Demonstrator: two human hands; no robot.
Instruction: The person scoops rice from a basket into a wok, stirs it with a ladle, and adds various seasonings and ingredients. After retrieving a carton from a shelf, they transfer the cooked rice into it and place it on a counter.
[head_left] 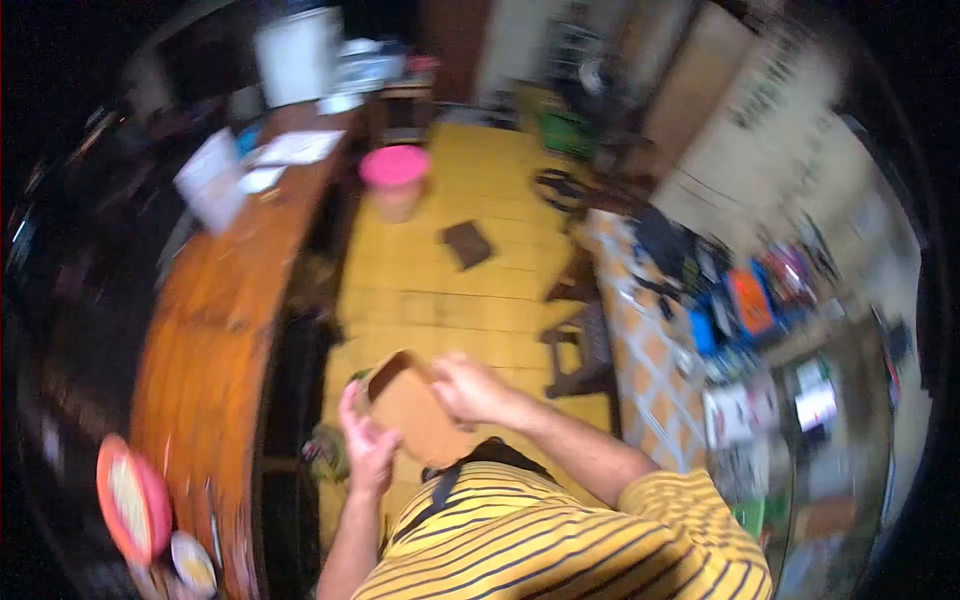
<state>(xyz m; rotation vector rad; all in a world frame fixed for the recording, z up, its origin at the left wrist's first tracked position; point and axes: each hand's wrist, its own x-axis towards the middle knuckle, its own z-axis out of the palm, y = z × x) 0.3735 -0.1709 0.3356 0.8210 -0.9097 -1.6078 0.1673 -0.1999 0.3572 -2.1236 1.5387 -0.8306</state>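
Observation:
A tan, open-topped box point(415, 412), like cardboard or leather, is held up in front of my striped shirt. Its dark opening points away from me, up in the view. My left hand point(368, 442) grips its left side, fingers along the edge and thumb across the near face. On the other side my right hand point(465, 388) is closed round the right edge, its fingertips partly hidden behind the box. Motion blur softens the box and both hands.
A long wooden counter point(215, 300) runs along the left, with a red bowl point(150, 500) at its near end. On the yellow tiled floor point(400, 310) stand a pink-topped bin point(395, 170) and a brown mat point(467, 245). A cluttered table point(650, 370) lines the right.

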